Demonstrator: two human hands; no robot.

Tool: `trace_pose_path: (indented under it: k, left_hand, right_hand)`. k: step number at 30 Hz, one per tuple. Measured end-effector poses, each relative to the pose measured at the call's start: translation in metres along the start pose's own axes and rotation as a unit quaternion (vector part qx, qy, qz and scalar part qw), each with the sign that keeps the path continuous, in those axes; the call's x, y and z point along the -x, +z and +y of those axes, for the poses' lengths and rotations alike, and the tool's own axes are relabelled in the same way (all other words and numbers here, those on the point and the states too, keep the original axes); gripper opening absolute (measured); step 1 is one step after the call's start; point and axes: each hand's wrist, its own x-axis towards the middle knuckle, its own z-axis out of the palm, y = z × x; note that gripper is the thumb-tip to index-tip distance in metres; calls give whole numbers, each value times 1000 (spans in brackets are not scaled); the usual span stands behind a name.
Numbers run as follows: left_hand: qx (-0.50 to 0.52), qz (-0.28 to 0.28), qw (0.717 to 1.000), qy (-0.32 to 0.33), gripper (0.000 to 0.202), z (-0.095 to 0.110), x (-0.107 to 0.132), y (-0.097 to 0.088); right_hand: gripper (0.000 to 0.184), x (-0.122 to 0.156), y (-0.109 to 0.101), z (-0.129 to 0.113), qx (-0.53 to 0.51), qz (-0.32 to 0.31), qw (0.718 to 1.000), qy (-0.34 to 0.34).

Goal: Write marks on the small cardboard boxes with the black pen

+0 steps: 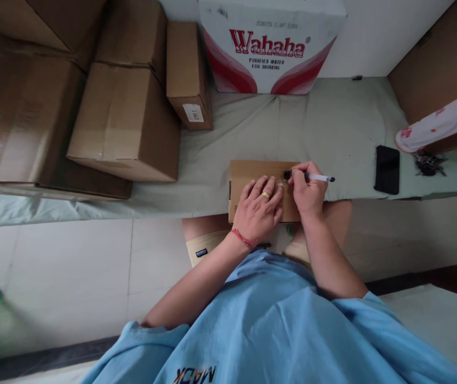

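Your right hand (309, 186) has the pen (320, 177) pinched in a writing grip, pale barrel slanting off to the right, dark end outermost. Its writing end points at a small dark patch (286, 175) on the cardboard box (238, 173); whether the tip touches, you can't tell from here. And there's your left hand (259, 205), laid palm down across the top of that box, fingers extended and grasping nothing, a gold-coloured ring (266, 195) on one finger and a red bracelet (245, 239) at the wrist.

The box itself lies at the front edge of the cloth-covered desk (324, 117), right before your lap. Out to your right, a black phone (387, 169) lies flat, with a bunch of keys (429, 163) just beyond it and a white-and-orange package (440, 124) close by the keys. Straight ahead, at the back, stands the white-and-red Wahaha water carton (272, 53). Just left of it comes a narrow brown carton (184, 64) wearing a white label (193, 112), then a bigger taped carton (108, 117) beside it, and further left a large brown carton (20, 117) with another on top.
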Motion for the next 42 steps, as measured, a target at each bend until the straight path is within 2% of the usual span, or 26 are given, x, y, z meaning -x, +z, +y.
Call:
trace_pose_path:
  k: [30, 42]
  left_hand:
    - [20, -8, 1000, -7, 47, 0, 0, -1]
    - [9, 2, 1000, -1, 46, 1, 1, 0]
  right_hand:
    - [15, 0, -1, -1, 56, -17, 998, -11]
    - [15, 1, -1, 0, 37, -13, 999, -19]
